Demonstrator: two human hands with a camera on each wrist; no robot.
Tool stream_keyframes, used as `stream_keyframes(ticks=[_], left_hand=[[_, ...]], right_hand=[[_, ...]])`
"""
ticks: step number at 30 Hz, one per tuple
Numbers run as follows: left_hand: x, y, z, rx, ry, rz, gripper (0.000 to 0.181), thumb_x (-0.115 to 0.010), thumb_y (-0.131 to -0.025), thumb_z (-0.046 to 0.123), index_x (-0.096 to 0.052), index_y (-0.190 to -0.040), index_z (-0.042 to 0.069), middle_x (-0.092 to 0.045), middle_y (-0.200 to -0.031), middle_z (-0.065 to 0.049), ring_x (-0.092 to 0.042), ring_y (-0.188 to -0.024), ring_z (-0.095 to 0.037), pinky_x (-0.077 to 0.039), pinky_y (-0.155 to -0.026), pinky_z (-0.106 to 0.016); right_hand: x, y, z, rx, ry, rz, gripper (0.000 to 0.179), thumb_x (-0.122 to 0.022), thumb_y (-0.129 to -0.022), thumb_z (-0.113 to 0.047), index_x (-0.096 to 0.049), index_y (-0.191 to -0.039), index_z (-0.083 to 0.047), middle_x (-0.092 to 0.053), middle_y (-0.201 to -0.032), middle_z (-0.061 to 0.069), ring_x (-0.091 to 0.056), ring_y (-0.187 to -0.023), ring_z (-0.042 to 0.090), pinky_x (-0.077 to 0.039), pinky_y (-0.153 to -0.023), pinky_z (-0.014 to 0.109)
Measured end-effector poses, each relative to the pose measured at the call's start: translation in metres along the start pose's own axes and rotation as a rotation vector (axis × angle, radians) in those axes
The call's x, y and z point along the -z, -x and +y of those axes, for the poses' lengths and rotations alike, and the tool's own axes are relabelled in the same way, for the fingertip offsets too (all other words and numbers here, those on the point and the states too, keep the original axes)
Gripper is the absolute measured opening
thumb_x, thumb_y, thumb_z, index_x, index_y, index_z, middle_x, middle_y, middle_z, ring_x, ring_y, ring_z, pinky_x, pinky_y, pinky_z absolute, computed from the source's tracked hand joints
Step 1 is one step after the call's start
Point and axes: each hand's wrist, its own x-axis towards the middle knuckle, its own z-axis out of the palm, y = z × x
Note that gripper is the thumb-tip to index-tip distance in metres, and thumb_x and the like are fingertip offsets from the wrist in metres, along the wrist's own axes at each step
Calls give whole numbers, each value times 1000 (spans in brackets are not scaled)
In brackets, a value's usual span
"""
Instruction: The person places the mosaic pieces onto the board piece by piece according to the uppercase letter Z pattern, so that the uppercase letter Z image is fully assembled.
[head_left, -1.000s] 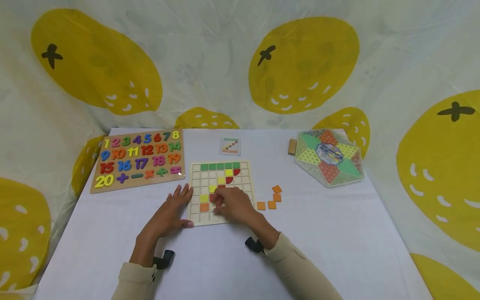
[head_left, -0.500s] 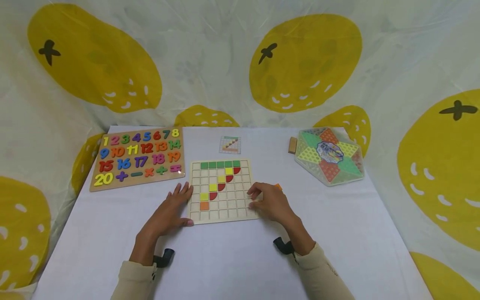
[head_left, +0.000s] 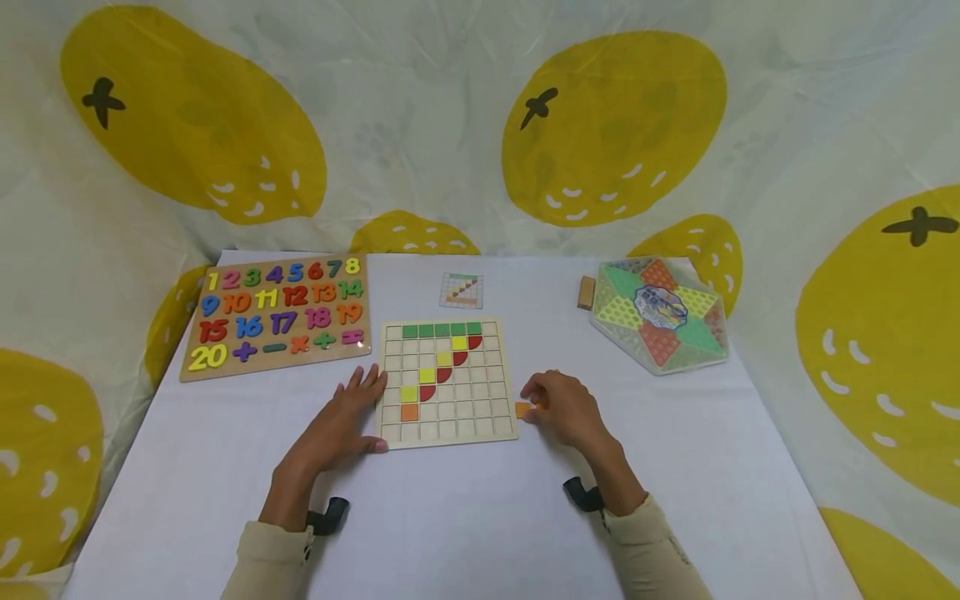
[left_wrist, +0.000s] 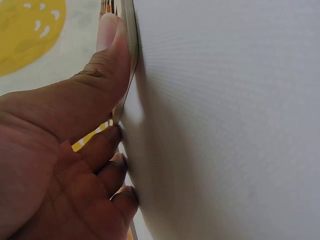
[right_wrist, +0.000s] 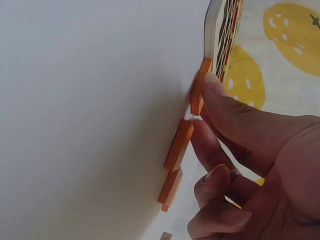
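Observation:
A square wooden grid board (head_left: pixel 480 429) lies on the table. It carries a row of green tiles (head_left: pixel 442 331), a diagonal of yellow squares (head_left: pixel 427 376) and red quarter-round pieces (head_left: pixel 444 376), and one orange square (head_left: pixel 409 412). My left hand (head_left: pixel 345 421) is spread along the board's left side, its thumb (left_wrist: pixel 110 37) at the lower left corner. Right of the board, my right hand (head_left: pixel 566 408) bends over the loose orange square tiles (right_wrist: pixel 179 145). Its thumb and forefinger pinch the orange tile (right_wrist: pixel 200 90) closest to the board, which lies flat.
A number board (head_left: pixel 275 321) with coloured digits is at the back left. Behind the grid board lies a small pattern card (head_left: pixel 461 291). A small brown block (head_left: pixel 587 292) and a hexagonal star-patterned game board (head_left: pixel 660 312) are at the back right.
My right hand has moved right, off the grid board and over to the loose orange tiles, uncovering the red and yellow diagonal. My left hand has stayed at the board's left side.

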Motion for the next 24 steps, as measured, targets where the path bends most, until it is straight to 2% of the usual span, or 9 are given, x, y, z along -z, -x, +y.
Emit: stream_keyframes(ticks=[9,13,19,22,24], left_hand=[[1,0,1,0,6,0,115,-96,-75,20,-28,-168,11,-17,-178,-12,-5,-167,-41,-11,-133,-64],[1,0,1,-1,7,1,114,-96,-76,20,-29,-168,11,-17,-178,-12,-5,-167,-41,-11,-133,-64],[0,0,1,0,9,1,115,-96,-75,20,-29,-167,10,-17,-178,-12,-5,-167,-41,-11,-133,-64],[0,1,1,0,8,3,115,-96,-75,20,-28,-168,11,-17,-178,-12,-5,-167,-40,-11,-133,-64],[1,1,1,0,6,3,115,-96,-76,20,-28,-168,11,-17,-178,-12,-4,-167,-40,-11,-133,-64]], right_hand=[[-2,0,-1,7,4,-1,20,-93,-80,-14,-76,-89,-18,-68,-88,-3,-62,-83,15,-50,-69,30],[-2,0,-1,19,-22,9,21,-93,-81,-16,-73,-86,-18,-67,-81,-4,-60,-77,14,-48,-66,29],[2,2,-4,58,-82,35,15,-88,-87,-12,-77,-94,-20,-62,-75,-4,-55,-71,14,-46,-69,31],[2,2,-10,75,-108,43,15,-87,-88,-13,-77,-97,-20,-62,-76,-4,-52,-70,14,-43,-75,31],[1,1,-14,73,-122,50,15,-87,-88,-15,-76,-97,-21,-63,-76,-4,-51,-68,14,-44,-72,34]])
